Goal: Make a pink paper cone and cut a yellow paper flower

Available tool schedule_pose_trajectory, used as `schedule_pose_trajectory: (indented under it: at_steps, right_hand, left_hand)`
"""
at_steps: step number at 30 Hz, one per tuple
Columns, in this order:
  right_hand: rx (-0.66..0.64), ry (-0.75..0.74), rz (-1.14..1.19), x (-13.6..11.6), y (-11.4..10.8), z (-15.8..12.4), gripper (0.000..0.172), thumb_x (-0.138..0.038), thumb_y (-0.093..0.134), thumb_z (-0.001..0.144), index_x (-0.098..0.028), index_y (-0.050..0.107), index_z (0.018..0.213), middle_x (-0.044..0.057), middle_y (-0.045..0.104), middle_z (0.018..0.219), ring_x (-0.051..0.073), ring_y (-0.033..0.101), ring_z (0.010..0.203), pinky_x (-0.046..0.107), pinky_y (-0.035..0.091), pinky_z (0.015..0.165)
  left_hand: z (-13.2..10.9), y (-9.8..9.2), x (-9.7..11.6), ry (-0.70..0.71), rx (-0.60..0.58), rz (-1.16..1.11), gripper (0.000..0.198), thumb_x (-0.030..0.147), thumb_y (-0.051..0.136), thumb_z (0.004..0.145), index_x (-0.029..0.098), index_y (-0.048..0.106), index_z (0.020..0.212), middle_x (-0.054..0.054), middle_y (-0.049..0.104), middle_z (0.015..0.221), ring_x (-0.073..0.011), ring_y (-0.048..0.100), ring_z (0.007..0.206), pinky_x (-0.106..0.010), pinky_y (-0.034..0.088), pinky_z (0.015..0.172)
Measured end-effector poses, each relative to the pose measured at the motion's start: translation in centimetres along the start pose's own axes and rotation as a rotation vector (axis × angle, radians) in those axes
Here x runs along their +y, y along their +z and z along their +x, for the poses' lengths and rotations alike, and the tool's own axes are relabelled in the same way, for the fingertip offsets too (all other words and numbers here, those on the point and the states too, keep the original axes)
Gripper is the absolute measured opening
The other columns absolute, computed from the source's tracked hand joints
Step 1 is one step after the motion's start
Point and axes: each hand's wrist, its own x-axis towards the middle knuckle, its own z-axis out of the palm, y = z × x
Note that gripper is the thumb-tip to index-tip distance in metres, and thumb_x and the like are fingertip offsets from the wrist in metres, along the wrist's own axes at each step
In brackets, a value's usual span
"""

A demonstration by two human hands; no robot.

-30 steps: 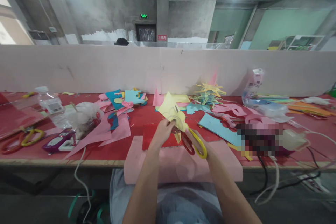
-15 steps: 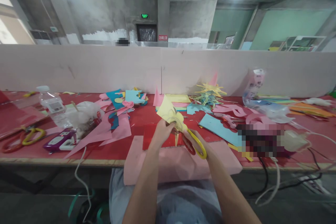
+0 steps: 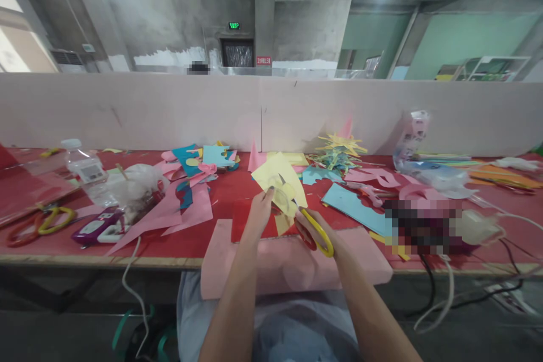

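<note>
Between the thumb and fingers of my left hand (image 3: 259,212) is a pale yellow sheet of paper (image 3: 278,172), tilted up toward me. A curved cut-out shape shows on its lower part. My right hand (image 3: 320,225) grips scissors (image 3: 319,232) with one yellow and one red handle loop. Their blades are parted, with the paper at them. Beneath both hands are a red board (image 3: 244,226) and a pink padded block (image 3: 229,266) at the table's front edge.
Pink and blue paper scraps (image 3: 190,203) lie at left, near a plastic bottle (image 3: 85,167), a purple device (image 3: 99,227) and other scissors (image 3: 53,220). Light blue sheets (image 3: 358,209), yellow-green cut pieces (image 3: 339,153) and a plastic bag (image 3: 443,178) are at right. Behind runs a white partition (image 3: 169,110).
The yellow paper has turned and opened out flatter toward me, showing more of its face. The scissors' blades now show apart at its edge. Both arms stay nearly in place.
</note>
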Motion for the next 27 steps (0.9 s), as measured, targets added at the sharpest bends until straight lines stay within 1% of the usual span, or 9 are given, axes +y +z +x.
schedule_pose_trajectory:
  at_steps: [2, 5, 7, 11, 14, 17, 21, 24, 27]
  right_hand:
    - [0.013, -0.007, 0.005, 0.43, -0.2, 0.12, 0.04, -0.054, 0.04, 0.085, -0.022, 0.036, 0.062, -0.008, 0.034, 0.036, 0.007, 0.031, 0.027, 0.023, 0.026, 0.033]
    - [0.013, -0.002, 0.015, 0.83, -0.45, 0.16, 0.04, -0.055, 0.04, 0.085, -0.022, 0.036, 0.062, -0.009, 0.035, 0.035, 0.007, 0.033, 0.026, 0.022, 0.029, 0.033]
    - [-0.002, 0.003, 0.031, 0.89, -0.53, 0.07, 0.04, -0.054, 0.04, 0.085, -0.022, 0.036, 0.062, -0.009, 0.035, 0.035, 0.007, 0.034, 0.026, 0.022, 0.03, 0.033]
    - [-0.056, -0.019, 0.092, 0.82, -0.54, -0.2, 0.041, -0.054, 0.037, 0.086, -0.021, 0.037, 0.062, -0.007, 0.037, 0.037, 0.007, 0.035, 0.028, 0.022, 0.029, 0.032]
    - [-0.086, -0.03, 0.122, 0.68, -0.46, -0.28, 0.039, -0.054, 0.038, 0.086, -0.021, 0.041, 0.066, -0.007, 0.039, 0.039, 0.007, 0.034, 0.028, 0.022, 0.028, 0.031]
    - [-0.078, -0.041, 0.107, 0.33, -0.46, -0.31, 0.037, -0.054, 0.04, 0.085, -0.02, 0.045, 0.073, -0.008, 0.039, 0.04, 0.007, 0.032, 0.028, 0.021, 0.027, 0.031]
    - [-0.053, -0.055, 0.003, 0.07, -0.74, -0.4, 0.036, -0.051, 0.045, 0.084, -0.02, 0.041, 0.065, -0.008, 0.038, 0.038, 0.007, 0.036, 0.031, 0.021, 0.028, 0.036]
    - [-0.036, -0.054, -0.033, 0.44, -0.9, -0.36, 0.032, -0.047, 0.051, 0.081, -0.02, 0.042, 0.066, -0.008, 0.042, 0.041, 0.007, 0.04, 0.034, 0.022, 0.032, 0.04]
    - [-0.052, -0.043, -0.013, 0.91, -0.79, -0.12, 0.027, -0.043, 0.056, 0.079, -0.02, 0.045, 0.069, -0.007, 0.045, 0.043, 0.008, 0.043, 0.037, 0.022, 0.035, 0.042]
  left_hand:
    - [0.2, -0.04, -0.14, 0.025, 0.008, 0.03, 0.025, 0.035, 0.053, 0.076, 0.012, 0.059, 0.068, -0.002, 0.06, 0.057, -0.015, 0.057, 0.047, -0.026, 0.048, 0.047]
    - [0.48, -0.12, -0.27, 0.088, 0.038, 0.021, 0.016, 0.027, 0.057, 0.072, 0.013, 0.059, 0.08, -0.003, 0.064, 0.069, -0.0139, 0.058, 0.053, -0.024, 0.048, 0.048]
    - [0.59, -0.18, -0.19, 0.09, 0.067, 0.017, 0.02, 0.024, 0.059, 0.069, 0.014, 0.058, 0.087, -0.004, 0.065, 0.077, -0.0141, 0.059, 0.059, -0.023, 0.047, 0.047]
    - [0.53, -0.32, 0.19, 0.054, 0.089, 0.036, 0.021, 0.024, 0.06, 0.066, 0.013, 0.06, 0.085, -0.004, 0.064, 0.078, -0.0153, 0.059, 0.065, -0.021, 0.045, 0.046]
    - [0.48, -0.34, 0.32, 0.079, 0.106, -0.003, 0.021, 0.032, 0.058, 0.068, 0.012, 0.061, 0.076, -0.002, 0.063, 0.069, -0.0147, 0.058, 0.064, -0.02, 0.044, 0.049]
    - [0.58, -0.24, 0.22, 0.065, 0.131, -0.042, 0.027, 0.039, 0.057, 0.069, 0.012, 0.058, 0.066, 0.0, 0.058, 0.059, -0.013, 0.055, 0.058, -0.02, 0.042, 0.05]
    - [0.7, -0.08, 0.07, 0.054, 0.079, -0.016, 0.025, 0.037, 0.056, 0.067, 0.012, 0.058, 0.063, 0.001, 0.056, 0.055, -0.0122, 0.053, 0.052, -0.022, 0.042, 0.049]
    - [0.54, -0.08, 0.14, 0.024, 0.031, 0.021, 0.023, 0.035, 0.054, 0.067, 0.013, 0.056, 0.059, 0.002, 0.052, 0.046, -0.0121, 0.05, 0.042, -0.023, 0.039, 0.043]
    - [0.27, -0.22, 0.3, 0.024, 0.001, 0.024, 0.024, 0.033, 0.053, 0.068, 0.014, 0.052, 0.054, 0.003, 0.049, 0.039, -0.0107, 0.047, 0.036, -0.022, 0.036, 0.041]
